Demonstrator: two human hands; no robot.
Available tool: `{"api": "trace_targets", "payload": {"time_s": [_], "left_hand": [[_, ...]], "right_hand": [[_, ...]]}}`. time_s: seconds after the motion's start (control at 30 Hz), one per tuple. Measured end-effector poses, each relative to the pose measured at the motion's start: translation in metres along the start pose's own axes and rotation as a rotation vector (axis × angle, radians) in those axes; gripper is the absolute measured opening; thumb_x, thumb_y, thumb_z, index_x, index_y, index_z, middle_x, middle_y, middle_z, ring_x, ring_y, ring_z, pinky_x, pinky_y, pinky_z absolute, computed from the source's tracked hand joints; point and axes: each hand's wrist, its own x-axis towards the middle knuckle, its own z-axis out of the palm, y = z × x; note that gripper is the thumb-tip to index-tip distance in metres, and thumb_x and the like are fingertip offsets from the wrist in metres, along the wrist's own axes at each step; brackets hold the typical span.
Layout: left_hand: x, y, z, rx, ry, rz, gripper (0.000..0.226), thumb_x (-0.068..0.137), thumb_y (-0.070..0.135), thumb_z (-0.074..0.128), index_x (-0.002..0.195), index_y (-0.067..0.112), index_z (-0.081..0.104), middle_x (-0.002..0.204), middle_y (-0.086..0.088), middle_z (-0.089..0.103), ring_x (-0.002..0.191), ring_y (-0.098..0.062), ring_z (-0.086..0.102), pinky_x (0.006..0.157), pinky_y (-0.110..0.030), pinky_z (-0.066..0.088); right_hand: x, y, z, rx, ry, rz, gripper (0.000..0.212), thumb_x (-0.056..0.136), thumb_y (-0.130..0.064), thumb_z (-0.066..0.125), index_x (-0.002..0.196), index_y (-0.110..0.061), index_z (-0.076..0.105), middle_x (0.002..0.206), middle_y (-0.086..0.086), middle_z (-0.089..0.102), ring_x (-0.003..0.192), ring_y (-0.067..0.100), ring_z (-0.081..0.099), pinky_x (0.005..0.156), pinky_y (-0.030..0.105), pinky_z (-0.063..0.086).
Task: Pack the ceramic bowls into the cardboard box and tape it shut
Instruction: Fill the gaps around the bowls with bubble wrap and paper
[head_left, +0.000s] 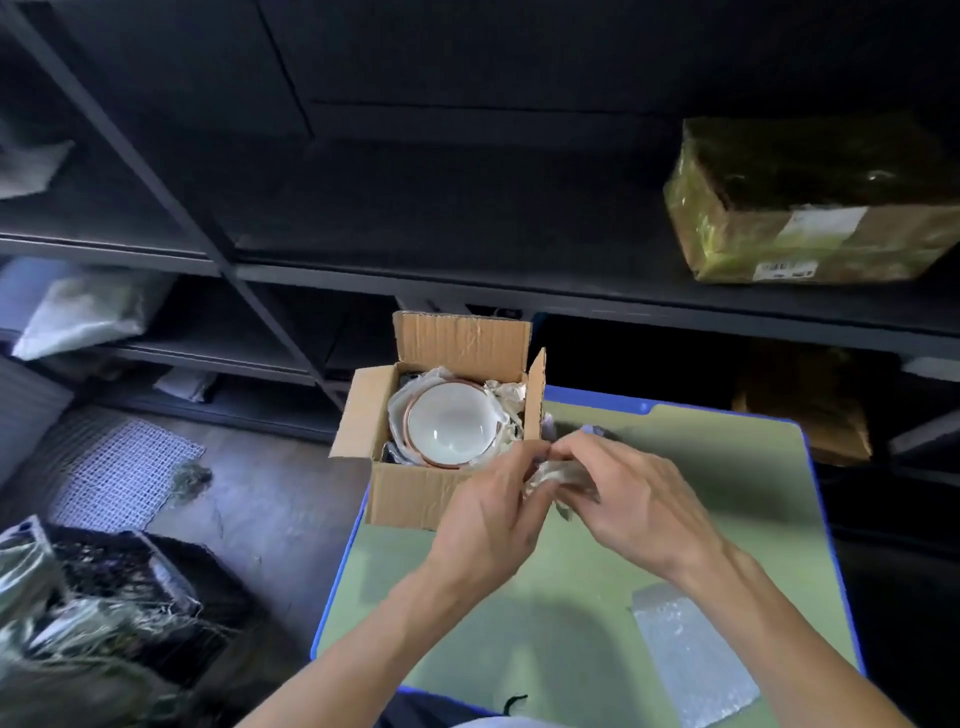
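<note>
Your fingers (540, 457) of both hands pinched a small crumpled piece of clear wrap (558, 475) between them. Your left hand (488, 512) closed on it from one side, and your right hand (631, 499) closed on it from the other, fingertips almost meeting.

Just beyond your left fingertips stood the cardboard box (415, 491), flaps open, at the far left corner of a green table (571, 597) edged in blue. Your left hand overlapped the box's near right corner. Inside lay a white ceramic bowl (449, 426) with a brown rim, mouth up, nested in white paper packing (506, 397) that bunched up along the side nearest your fingers.

Near your right forearm, a sheet of bubble wrap (691, 649) lay flat on the table. Far past your fingers, dark shelving (363, 275) held a taped parcel (810, 208) up on the right and pale bags (83, 312) on the left. Down to the left of your left arm, loose straw-like filling (78, 639) covered the floor.
</note>
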Motion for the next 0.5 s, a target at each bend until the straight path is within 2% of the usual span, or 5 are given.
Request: {"api": "trace_targets", "payload": {"time_s": [0.07, 0.13, 0.27, 0.4, 0.5], "left_hand": [[-0.002, -0.002, -0.014, -0.028, 0.047, -0.043, 0.023, 0.101, 0.032, 0.054, 0.123, 0.027, 0.053, 0.085, 0.004, 0.066, 0.064, -0.012, 0.056, 0.062, -0.033, 0.047], [-0.003, -0.005, -0.026, -0.043, 0.074, -0.074, 0.022, 0.100, 0.037, 0.052, 0.121, 0.029, 0.051, 0.082, -0.001, 0.068, 0.067, -0.015, 0.058, 0.064, -0.035, 0.048], [-0.001, -0.021, -0.046, -0.014, 0.108, -0.128, 0.032, 0.097, 0.054, 0.039, 0.117, 0.033, 0.052, 0.087, 0.006, 0.068, 0.073, -0.014, 0.063, 0.069, -0.039, 0.052], [0.003, -0.048, -0.059, 0.076, 0.149, -0.134, 0.020, 0.101, 0.037, 0.050, 0.111, 0.027, 0.064, 0.099, 0.015, 0.065, 0.079, -0.009, 0.061, 0.076, -0.035, 0.052], [0.010, -0.077, -0.070, 0.200, 0.193, -0.207, 0.023, 0.099, 0.028, 0.054, 0.116, 0.022, 0.069, 0.106, 0.011, 0.060, 0.085, -0.010, 0.059, 0.078, -0.035, 0.052]], "right_hand": [[0.011, -0.016, -0.002, -0.026, 0.000, -0.034, 0.028, 0.087, -0.033, 0.064, 0.114, -0.036, 0.056, 0.110, -0.019, 0.065, 0.100, 0.011, 0.062, 0.070, 0.035, 0.051], [0.021, -0.029, -0.003, -0.033, 0.015, -0.066, 0.029, 0.088, -0.033, 0.058, 0.116, -0.036, 0.055, 0.113, -0.019, 0.063, 0.102, 0.008, 0.059, 0.071, 0.037, 0.052], [0.040, -0.044, 0.000, 0.007, 0.036, -0.090, 0.020, 0.090, -0.032, 0.059, 0.109, -0.034, 0.055, 0.110, -0.019, 0.062, 0.102, 0.006, 0.053, 0.069, 0.036, 0.050], [0.062, -0.046, 0.014, -0.031, -0.043, -0.080, 0.018, 0.093, -0.032, 0.057, 0.110, -0.030, 0.052, 0.111, -0.018, 0.060, 0.109, 0.009, 0.052, 0.074, 0.038, 0.049], [0.075, -0.043, 0.027, -0.062, -0.078, -0.056, 0.024, 0.094, -0.030, 0.057, 0.118, -0.027, 0.055, 0.120, -0.015, 0.061, 0.117, 0.012, 0.049, 0.081, 0.038, 0.049]]}}
